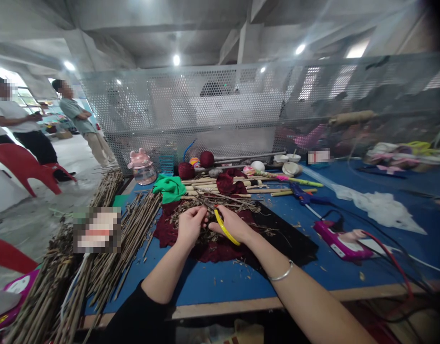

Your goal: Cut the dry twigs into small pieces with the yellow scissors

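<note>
My left hand (190, 224) is closed in a pinch on thin dry twigs (220, 204) heaped on a dark red cloth (170, 229). My right hand (231, 222) is wrapped round yellow-handled scissors (225, 228), with the blades pointing into the twig heap beside my left fingers. A silver bangle (282, 274) sits on my right wrist. Both hands work over the middle of a blue table (220, 282).
Long bundles of sticks (108, 248) lie along the table's left side. Bamboo rods (223, 186), red yarn balls (206, 158), a green cloth (170, 188), a blue glue gun (301, 193), a pink device with cables (340, 243) and white fabric (381, 208) surround the work. Two people stand far left by red chairs (24, 167).
</note>
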The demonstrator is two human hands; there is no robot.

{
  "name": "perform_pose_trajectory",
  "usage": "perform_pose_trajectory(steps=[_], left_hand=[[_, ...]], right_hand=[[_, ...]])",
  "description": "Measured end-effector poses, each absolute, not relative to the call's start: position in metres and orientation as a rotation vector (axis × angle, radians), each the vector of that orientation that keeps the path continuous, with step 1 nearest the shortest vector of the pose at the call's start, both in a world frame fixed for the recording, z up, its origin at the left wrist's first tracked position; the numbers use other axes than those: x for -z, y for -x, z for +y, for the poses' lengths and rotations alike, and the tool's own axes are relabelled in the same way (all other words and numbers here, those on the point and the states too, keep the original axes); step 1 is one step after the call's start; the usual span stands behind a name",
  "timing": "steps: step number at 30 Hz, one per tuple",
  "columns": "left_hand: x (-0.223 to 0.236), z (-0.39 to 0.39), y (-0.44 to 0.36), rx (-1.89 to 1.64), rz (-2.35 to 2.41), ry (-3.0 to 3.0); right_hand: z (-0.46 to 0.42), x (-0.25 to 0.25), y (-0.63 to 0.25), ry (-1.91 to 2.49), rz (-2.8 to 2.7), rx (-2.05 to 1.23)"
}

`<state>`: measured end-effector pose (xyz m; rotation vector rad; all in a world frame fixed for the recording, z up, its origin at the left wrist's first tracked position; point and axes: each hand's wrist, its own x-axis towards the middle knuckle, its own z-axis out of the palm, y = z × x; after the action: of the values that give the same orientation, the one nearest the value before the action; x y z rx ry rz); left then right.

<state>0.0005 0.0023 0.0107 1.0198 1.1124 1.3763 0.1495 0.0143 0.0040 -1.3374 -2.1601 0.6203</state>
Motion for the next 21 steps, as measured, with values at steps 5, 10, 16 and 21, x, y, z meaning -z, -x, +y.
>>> perform_pose_trajectory(steps=[5,10,16,21], left_hand=[[-0.0117,0.002,0.0003,-1.391,1.124,-1.014],[-0.0176,0.0006,0.0012,-1.43,1.133,-0.994],[-0.0151,0.0032,0.0028,-1.447,1.147,-1.003],[-0.0098,0.0068,0.0053,-1.39,1.201,-1.091]], right_hand=[[0.0143,-0.0055,-0.148,1.411,-2.154,-0.544],[0.0208,-0.0033,-0.1513,1.428,-2.15,-0.56],[0.0166,-0.0024,-0.1534,1.445,-2.214,-0.528],[0.0149,-0.0037,-0.1542,1.456,-2.254,-0.536]])
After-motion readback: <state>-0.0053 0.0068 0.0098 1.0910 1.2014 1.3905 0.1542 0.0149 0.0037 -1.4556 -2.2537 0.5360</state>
